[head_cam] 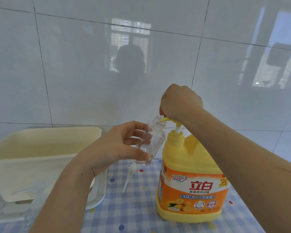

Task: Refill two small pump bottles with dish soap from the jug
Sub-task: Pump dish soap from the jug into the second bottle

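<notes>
Soap could be missing the tilted clear plastic bottle (156, 143) if your gripping left hand (118, 148) drifts. Right hand (180, 101) is clenching the pump (174, 122) on the yellow jug (191, 174).

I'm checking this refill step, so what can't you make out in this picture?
All from the head view:
Soap in the small bottle: clear walls, and the left hand wraps it; no level readable.
Fill of the jug: opaque yellow walls hide it.
A clear thing at the bottom left: blurred, cut by the edge, possibly the second bottle.
Fingers of the right hand on the pump: tucked under the hand's back.
</notes>
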A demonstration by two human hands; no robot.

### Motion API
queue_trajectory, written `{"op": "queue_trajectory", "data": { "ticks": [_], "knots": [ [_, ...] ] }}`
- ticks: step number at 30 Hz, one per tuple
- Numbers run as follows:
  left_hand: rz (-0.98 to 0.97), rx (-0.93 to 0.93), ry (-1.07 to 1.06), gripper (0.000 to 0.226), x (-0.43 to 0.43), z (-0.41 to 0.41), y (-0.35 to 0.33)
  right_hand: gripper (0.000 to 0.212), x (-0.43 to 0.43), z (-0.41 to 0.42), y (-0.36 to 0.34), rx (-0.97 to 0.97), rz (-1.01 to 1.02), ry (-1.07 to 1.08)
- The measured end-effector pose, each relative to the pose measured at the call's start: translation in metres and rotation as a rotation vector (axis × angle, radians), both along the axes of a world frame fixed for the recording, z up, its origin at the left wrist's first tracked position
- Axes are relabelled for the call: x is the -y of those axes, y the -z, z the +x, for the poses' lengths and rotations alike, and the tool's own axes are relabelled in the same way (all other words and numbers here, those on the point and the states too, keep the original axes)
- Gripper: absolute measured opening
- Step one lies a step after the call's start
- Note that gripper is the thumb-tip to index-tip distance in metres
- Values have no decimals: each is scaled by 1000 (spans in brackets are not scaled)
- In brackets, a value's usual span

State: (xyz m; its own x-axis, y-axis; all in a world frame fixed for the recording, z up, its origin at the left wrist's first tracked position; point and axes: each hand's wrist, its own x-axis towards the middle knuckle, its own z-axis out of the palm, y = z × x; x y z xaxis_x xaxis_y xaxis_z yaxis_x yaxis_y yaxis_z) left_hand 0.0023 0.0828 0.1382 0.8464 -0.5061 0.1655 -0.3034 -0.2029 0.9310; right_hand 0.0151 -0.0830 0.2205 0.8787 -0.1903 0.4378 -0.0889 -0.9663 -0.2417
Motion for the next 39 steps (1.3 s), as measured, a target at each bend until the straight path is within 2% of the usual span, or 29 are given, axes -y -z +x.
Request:
{"op": "queue_trajectory", "data": {
  "ticks": [7, 17, 23, 29, 33, 39],
  "knots": [
    [38, 29, 28, 65, -1, 2, 2, 33, -2, -5, 13, -27, 38, -4],
    [120, 2, 72, 76, -4, 1, 6, 29, -3, -7, 19, -30, 62, 12],
    [166, 7, 54, 66, 0, 0, 5, 23, 0, -5, 20, -10, 62, 12],
    [85, -4, 46, 65, 1, -1, 3, 28, 0, -3, 9, 5, 83, 9],
    [31, 11, 38, 65, 5, -2, 2, 27, 2, 1, -6, 105, 50, 20],
    [25, 32, 22, 64, 4, -1, 0, 28, 2, 3, -2, 58, 36, 23]
  ]
}}
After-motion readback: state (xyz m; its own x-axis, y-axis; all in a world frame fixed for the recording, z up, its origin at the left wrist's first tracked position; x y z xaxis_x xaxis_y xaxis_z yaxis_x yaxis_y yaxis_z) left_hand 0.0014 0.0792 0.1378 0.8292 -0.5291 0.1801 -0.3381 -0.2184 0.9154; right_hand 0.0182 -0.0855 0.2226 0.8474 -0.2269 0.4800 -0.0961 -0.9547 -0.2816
